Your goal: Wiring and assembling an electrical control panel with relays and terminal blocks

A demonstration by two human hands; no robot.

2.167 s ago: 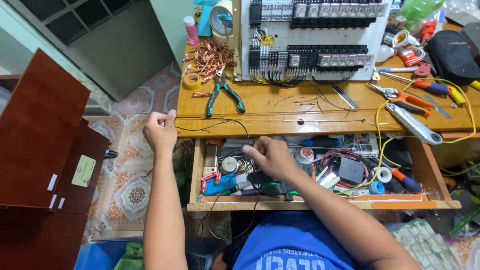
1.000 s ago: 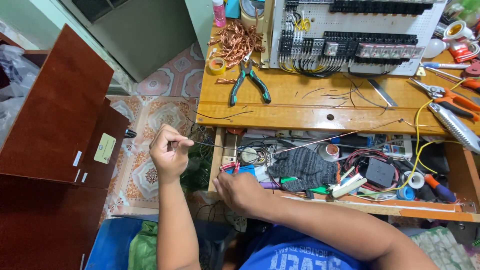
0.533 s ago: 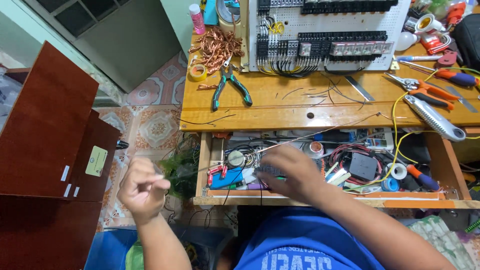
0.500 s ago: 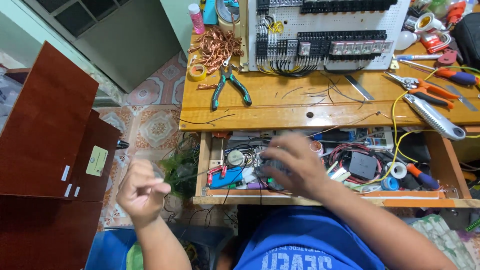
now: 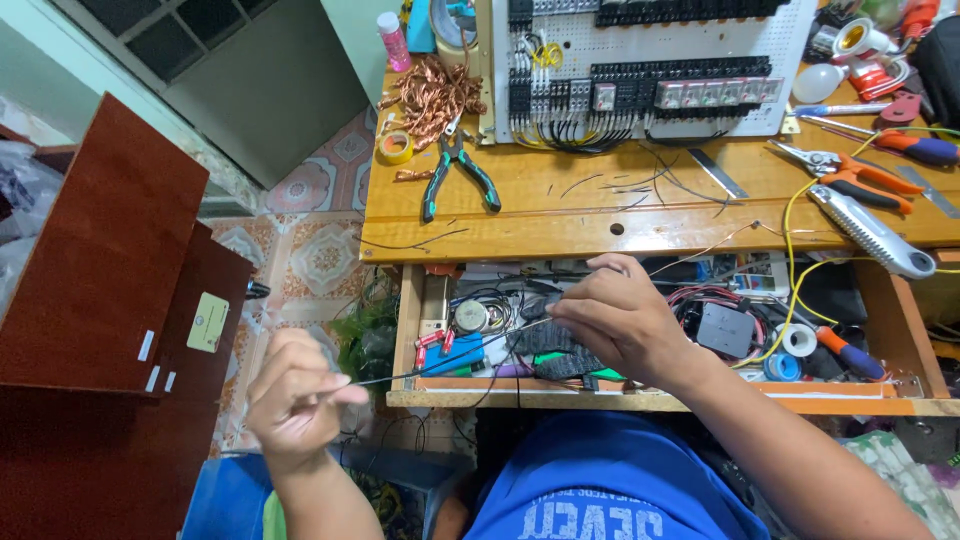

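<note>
Seated at a wooden workbench (image 5: 560,235), we hold a thin dark wire (image 5: 455,355) stretched between both hands, out over the open drawer (image 5: 420,310) below the front edge. Our left hand (image 5: 295,400) hangs off the bench's front left corner, fingers curled shut with the wire's end pinched at thumb and forefinger. Our right hand (image 5: 620,320) is closed on the wire over the middle of the drawer, fingertips pressed together; beyond it the strand runs on up toward the bench's front edge. The pull from both ends seems to be what keeps the wire straight and clear of the clutter beneath.

That clutter fills the drawer: a black block-shaped part (image 5: 722,328), rolls of tape (image 5: 797,340), coils of red and black lead. Along the back edge stands a white control panel (image 5: 650,65) of relays and wired terminals, placed upright, we judge, so its face can be reached. Green-handled pliers (image 5: 455,175) lie near the back left corner beside a tangle of bare copper wire (image 5: 430,95); orange-handled cutters (image 5: 850,172) and a utility knife (image 5: 870,230) lie toward the right edge, within arm's reach. A yellow wire (image 5: 790,235) loops from benchtop into drawer.
</note>
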